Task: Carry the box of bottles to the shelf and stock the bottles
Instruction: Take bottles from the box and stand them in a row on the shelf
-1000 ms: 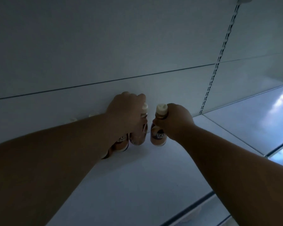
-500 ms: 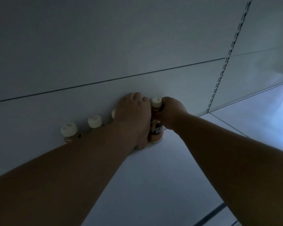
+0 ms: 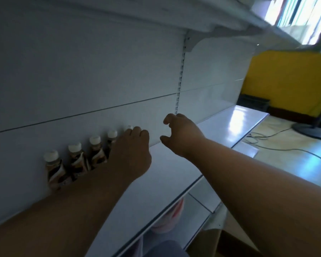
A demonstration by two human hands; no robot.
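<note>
Several small brown bottles with white caps, such as the leftmost bottle [image 3: 54, 169], stand in a row against the white back panel on the shelf [image 3: 156, 182]. My left hand [image 3: 133, 151] lies over the right end of the row, fingers curled down beside one white cap [image 3: 128, 127]; the bottles under it are hidden, so its grip is unclear. My right hand [image 3: 178, 134] hovers just right of the row, fingers spread and curved, holding nothing. A brown cardboard box [image 3: 206, 243] shows partly at the bottom edge, below the shelf.
An upper shelf on a bracket [image 3: 193, 39] hangs overhead. A slotted upright [image 3: 180, 84] divides the back panels. To the right the shelf [image 3: 239, 123] continues bare. Beyond are a yellow wall [image 3: 289, 80], a black stand base [image 3: 311, 128] and cables [image 3: 267, 138] on the floor.
My right hand has let go of its bottle and opened, moving right and away from the row. The view has swung right and brightened, showing more bottles.
</note>
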